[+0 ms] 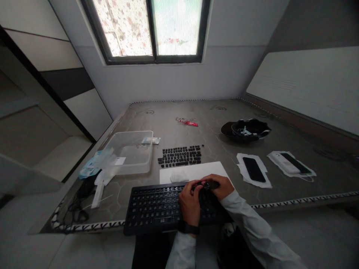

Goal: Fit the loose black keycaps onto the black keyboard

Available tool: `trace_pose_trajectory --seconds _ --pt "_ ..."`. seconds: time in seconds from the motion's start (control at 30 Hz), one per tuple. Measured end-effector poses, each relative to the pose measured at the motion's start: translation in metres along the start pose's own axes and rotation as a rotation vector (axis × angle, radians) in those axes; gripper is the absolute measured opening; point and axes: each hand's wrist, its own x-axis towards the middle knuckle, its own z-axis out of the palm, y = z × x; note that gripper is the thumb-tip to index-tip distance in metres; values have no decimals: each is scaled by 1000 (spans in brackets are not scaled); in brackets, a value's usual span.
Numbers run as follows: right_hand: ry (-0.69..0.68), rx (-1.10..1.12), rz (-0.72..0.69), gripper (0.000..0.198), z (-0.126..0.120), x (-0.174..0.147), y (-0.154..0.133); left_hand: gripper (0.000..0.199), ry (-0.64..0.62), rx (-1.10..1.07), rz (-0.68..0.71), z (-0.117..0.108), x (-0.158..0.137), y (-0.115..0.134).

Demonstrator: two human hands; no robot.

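Lower centre, right hand clamps a dark object over the keyboard; left hand, can't tell; light, steady pressure's best!

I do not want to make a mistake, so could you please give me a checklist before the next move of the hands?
1. Loose keycaps laid in rows: ok, beyond the white sheet.
2. Keyboard bare on its left part: ok.
3. Keyboard fully on the grey cover: not ok, its near edge overhangs.
4. Left hand over the keyboard: ok.
5. Dark object in the right hand, its type: cannot tell.
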Motion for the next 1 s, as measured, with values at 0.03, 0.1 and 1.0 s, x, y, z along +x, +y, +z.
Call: trace_pose_trajectory --seconds 0.03,0.1,1.0 --pt "-4 15 -10 17 -1 -1 1 17 -3 -7 0 0 0 1" --pt "-14 48 -43 19 -2 -1 3 17 -9 -24 7 -1 0 2" --pt "26 122 199 27 7 0 11 25 -27 78 93 3 1 -5"
